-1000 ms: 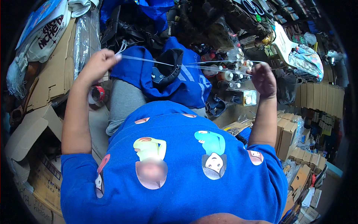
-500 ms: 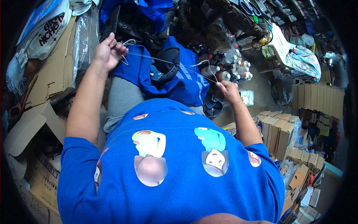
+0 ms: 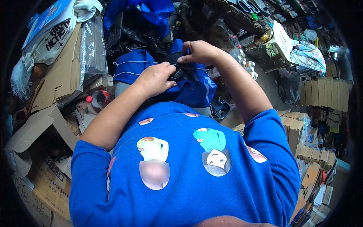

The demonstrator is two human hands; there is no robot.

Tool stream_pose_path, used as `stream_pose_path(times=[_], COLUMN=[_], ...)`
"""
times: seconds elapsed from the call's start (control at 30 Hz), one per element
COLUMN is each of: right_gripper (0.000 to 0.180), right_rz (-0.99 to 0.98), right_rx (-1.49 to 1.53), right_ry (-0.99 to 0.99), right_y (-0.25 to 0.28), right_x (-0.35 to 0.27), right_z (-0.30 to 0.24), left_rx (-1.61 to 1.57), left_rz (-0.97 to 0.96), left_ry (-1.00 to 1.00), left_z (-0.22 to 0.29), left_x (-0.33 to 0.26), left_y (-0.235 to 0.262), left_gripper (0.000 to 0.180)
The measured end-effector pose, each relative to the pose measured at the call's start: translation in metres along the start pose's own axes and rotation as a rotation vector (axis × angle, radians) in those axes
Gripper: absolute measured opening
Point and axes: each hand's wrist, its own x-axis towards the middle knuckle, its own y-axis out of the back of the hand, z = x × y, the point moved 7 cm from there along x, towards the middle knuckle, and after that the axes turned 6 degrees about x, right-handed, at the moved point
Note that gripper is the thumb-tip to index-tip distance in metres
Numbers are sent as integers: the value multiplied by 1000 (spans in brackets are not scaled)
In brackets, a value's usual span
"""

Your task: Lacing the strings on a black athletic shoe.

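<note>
A black shoe (image 3: 174,57) lies on a blue cloth (image 3: 194,90) across my lap, partly covered by my fingers. My left hand (image 3: 155,78) is closed on its near side, fingers curled over the edge. From the far right, my right hand (image 3: 199,53) grips the shoe with thumb and fingers pinched at its upper edge. Pale thread (image 3: 132,62) trails loose from the shoe over the cloth to the left, and a short stretch shows to the right. Whether a needle or other small tool is in my fingers cannot be made out.
Flattened cardboard (image 3: 56,70) and an open carton (image 3: 41,130) stand at my left, with a red-capped bottle (image 3: 99,99) between them and my arm. White bottles (image 3: 247,65) and a white plastic chair (image 3: 281,41) are at the right. Stacked cardboard (image 3: 295,130) lies beside my right elbow.
Both hands have come inward from wide apart, where the thread was stretched between them, and now hold the shoe. The thread has gone slack over the cloth.
</note>
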Motion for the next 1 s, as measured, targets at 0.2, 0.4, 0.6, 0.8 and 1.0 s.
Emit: stream_pose_path(times=[0.2,0.4,0.6,0.8,1.0], right_gripper=[30,30,44,26,29], right_rz=[-54,246,105,23,121], right_rx=[682,697,680,595,807], right_ry=[-113,-114,-92,-93,-122], right_y=[-43,-43,-41,-38,-48], right_x=[-14,-21,-41,-64,-82], right_z=[33,30,3,-11,-7], left_rx=[-374,-22,-443,-263,-426], left_rz=[-93,-107,12,-132,-173], left_ry=[19,-40,30,1,17], left_z=[-22,-6,-29,-19,-22], left_x=[-2,3,42,64,65], left_y=[-23,11,19,13,10], left_gripper=[33,29,28,31,27])
